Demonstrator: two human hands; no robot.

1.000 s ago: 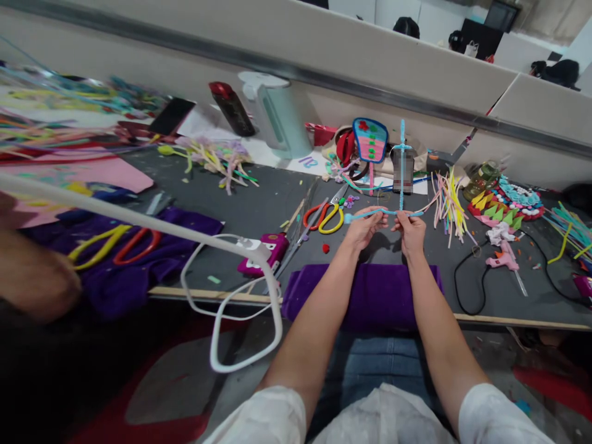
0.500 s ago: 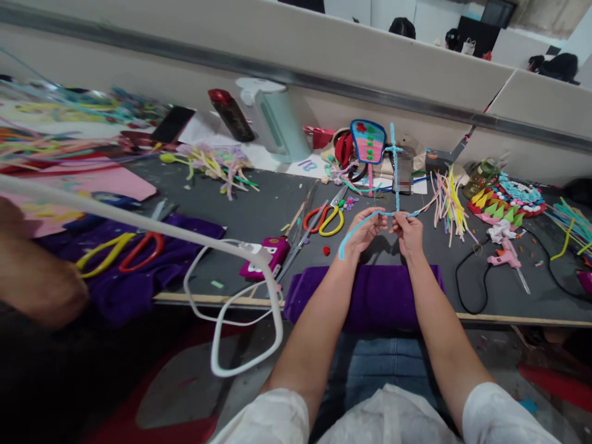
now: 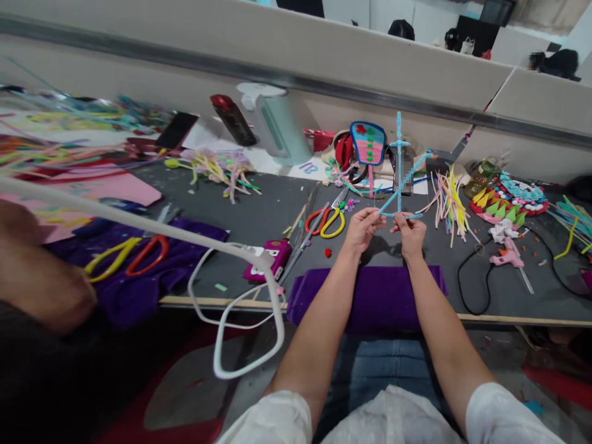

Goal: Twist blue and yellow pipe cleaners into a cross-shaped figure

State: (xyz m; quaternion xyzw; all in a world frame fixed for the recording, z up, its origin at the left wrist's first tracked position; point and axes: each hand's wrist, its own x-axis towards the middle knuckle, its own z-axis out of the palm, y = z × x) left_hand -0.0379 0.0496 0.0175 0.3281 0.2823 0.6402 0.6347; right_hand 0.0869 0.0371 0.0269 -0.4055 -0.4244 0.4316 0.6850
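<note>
At the far left, another person's forearm [image 3: 50,277] reaches in beside a purple cloth [image 3: 124,296], on which lie scissors with one yellow and one red handle [image 3: 127,256]. A pink sheet [image 3: 106,188] is behind them, and a dark phone [image 3: 178,131] lies farther back, near a loose heap of pastel strips [image 3: 222,166]. A bent white tube [image 3: 176,228] crosses in front, ending in a squarish loop.

Next come a dark bottle with a red cap [image 3: 233,120] and a pale green jug [image 3: 282,126], both by the low wall. A magenta box [image 3: 271,259] sits on the bench [image 3: 217,216], left of a second pair of red-and-yellow scissors [image 3: 326,221].

The left hand [image 3: 365,229] pinches the lower left part of a blue fuzzy frame [image 3: 399,169] between thumb and fingers; the right hand [image 3: 411,234] pinches its lower bar just right of the upright. The frame stands up above the bench between the hands, a slanting stem seeming to cross its upright.

A folded purple towel [image 3: 383,299] lies under the forearms. Farther right are a bundle of pastel stems [image 3: 448,206], a greenish jar [image 3: 481,177] and a pink glue gun [image 3: 509,254] with a black cord.
</note>
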